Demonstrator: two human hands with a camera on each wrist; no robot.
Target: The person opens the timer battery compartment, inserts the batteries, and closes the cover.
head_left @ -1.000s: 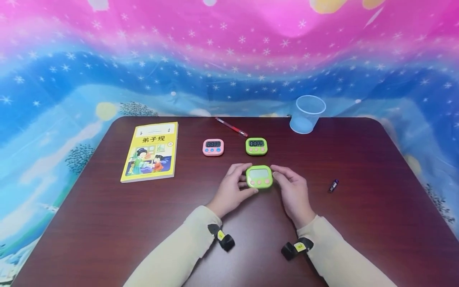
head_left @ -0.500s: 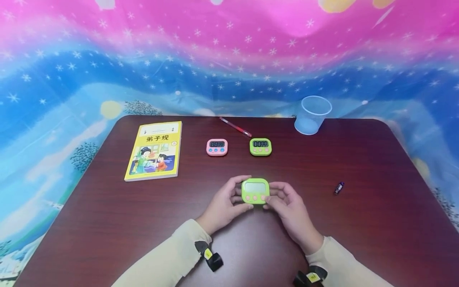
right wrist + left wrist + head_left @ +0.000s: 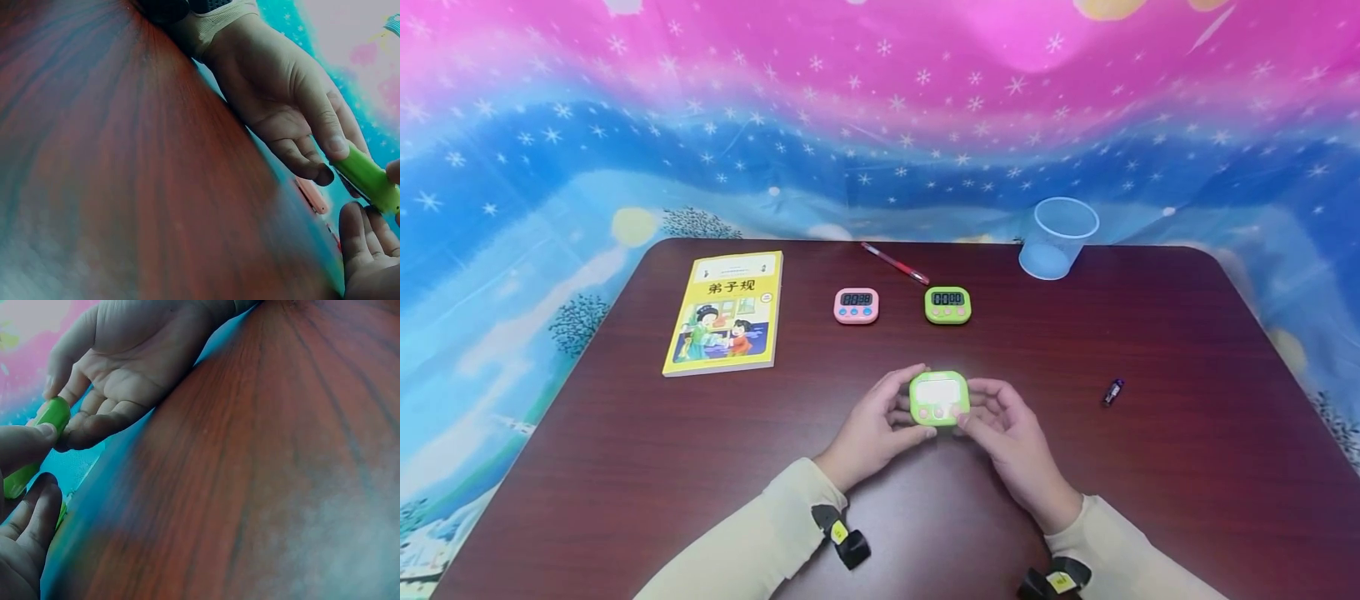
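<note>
Both hands hold a small green timer (image 3: pixel 938 398) with a pale blank screen and pink buttons, a little above the dark wooden table (image 3: pixel 625 467) near its middle. My left hand (image 3: pixel 908 406) pinches its left edge, thumb below and fingers behind. My right hand (image 3: pixel 976 410) pinches the right edge. In the left wrist view the timer (image 3: pixel 53 415) shows edge-on between my thumb and the right hand's fingers (image 3: pixel 94 422). In the right wrist view the timer (image 3: pixel 369 178) sits under the left hand's fingertips (image 3: pixel 334 144).
Farther back lie a pink timer (image 3: pixel 856 305) and a second green timer (image 3: pixel 947 304), both with dark lit displays. A red pen (image 3: pixel 895 262), a clear plastic cup (image 3: pixel 1057 237), a yellow book (image 3: pixel 724 312) and a small battery-like piece (image 3: pixel 1112 392) also lie on the table.
Both hands have drawn the green timer nearer to me, off the table top. Over the last half second it tilted slightly and its screen now catches glare.
</note>
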